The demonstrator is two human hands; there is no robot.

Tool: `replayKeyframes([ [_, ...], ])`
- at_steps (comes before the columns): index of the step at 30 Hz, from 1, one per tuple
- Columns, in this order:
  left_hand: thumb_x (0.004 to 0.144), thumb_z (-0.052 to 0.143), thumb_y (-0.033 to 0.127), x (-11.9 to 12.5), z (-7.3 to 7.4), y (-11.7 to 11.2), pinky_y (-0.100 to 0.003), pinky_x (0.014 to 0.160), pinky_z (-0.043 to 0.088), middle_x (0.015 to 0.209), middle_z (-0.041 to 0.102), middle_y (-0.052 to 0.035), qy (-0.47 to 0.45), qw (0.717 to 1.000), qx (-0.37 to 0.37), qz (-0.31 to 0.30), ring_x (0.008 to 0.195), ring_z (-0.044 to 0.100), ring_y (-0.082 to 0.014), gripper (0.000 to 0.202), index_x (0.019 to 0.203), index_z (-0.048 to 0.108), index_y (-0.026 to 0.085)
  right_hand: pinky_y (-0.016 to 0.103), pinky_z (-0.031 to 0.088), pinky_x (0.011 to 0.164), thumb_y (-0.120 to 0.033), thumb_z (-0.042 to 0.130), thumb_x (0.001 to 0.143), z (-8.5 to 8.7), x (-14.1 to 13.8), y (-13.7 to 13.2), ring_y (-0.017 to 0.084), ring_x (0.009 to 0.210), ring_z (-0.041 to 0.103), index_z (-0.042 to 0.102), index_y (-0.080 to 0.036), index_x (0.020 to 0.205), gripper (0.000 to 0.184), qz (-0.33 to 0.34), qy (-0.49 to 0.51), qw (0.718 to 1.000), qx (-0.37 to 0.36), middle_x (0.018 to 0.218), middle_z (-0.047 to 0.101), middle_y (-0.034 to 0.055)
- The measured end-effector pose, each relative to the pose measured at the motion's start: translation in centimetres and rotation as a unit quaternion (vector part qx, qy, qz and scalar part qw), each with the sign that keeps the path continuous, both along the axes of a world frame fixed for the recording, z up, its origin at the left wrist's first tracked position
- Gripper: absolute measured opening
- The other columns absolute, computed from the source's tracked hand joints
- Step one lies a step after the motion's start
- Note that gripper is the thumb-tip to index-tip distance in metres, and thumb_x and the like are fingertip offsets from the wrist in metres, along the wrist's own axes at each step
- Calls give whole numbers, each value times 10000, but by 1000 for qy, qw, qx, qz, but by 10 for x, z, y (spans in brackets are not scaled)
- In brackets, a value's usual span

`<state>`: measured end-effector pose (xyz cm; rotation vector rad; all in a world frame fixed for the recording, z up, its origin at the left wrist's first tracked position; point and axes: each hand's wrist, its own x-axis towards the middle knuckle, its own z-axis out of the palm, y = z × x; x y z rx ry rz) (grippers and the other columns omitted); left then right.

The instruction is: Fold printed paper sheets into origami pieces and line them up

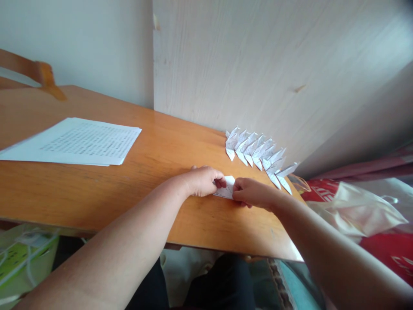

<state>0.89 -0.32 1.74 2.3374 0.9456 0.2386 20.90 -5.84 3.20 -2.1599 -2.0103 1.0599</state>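
Note:
A small folded piece of paper (228, 188), white with some print on it, lies on the wooden table (174, 142) between my hands. My left hand (206, 181) holds its left edge with curled fingers. At its right edge, my right hand (250, 191) is closed, thumb and fingers pressed against the paper. Parts of the paper are hidden under both hands. Just beyond them stands a row of several folded paper pieces (254, 148) with pointed tips, set close to one another along the back right of the table.
A stack of printed sheets (93, 140) lies on the left. Behind the table rises a pale board (258, 64). Red and white bags (361, 211) crowd the right end. A chair back (45, 75) stands far left, a green container (29, 258) below the front edge.

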Motion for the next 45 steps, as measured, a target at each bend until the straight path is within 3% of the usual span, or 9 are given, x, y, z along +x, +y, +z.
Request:
replayKeyframes([
  [7,727,585,158,-2,1,3,-348,897,437,1058,749,65,3,1000,-20,-8,960,655,-201,403,1048,715,365,245,344,448,-249,556,762,7,-10,3,127,496,529,539,-192,726,70,31,-36,998,-29,593,599,11],
  [15,693,587,136,-6,3,2,-402,933,418,1045,756,76,6,1000,-9,-5,948,653,-214,457,1043,723,397,247,327,434,-342,561,797,2,-9,7,129,484,520,560,-183,740,169,42,-40,998,-22,589,599,16],
  [31,719,625,290,-11,-3,8,-344,843,454,1078,743,53,-35,998,-53,-19,975,652,-227,322,1007,739,377,249,357,454,-475,566,848,12,-30,5,123,463,504,514,-201,652,341,49,-66,996,-18,518,543,-2],
  [40,700,656,302,-12,-4,10,-313,813,465,1032,754,65,-45,995,-85,-25,959,659,-206,319,1003,740,357,251,385,477,-532,549,854,15,-37,6,138,472,527,513,-203,672,378,59,-85,994,-24,514,548,3],
  [45,720,609,228,-11,-8,14,-266,828,475,1080,750,36,-80,989,-120,-40,975,658,-181,340,1031,735,284,250,395,494,-560,505,867,17,-39,9,147,474,537,547,-203,750,378,78,-111,990,-29,511,549,-4],
])
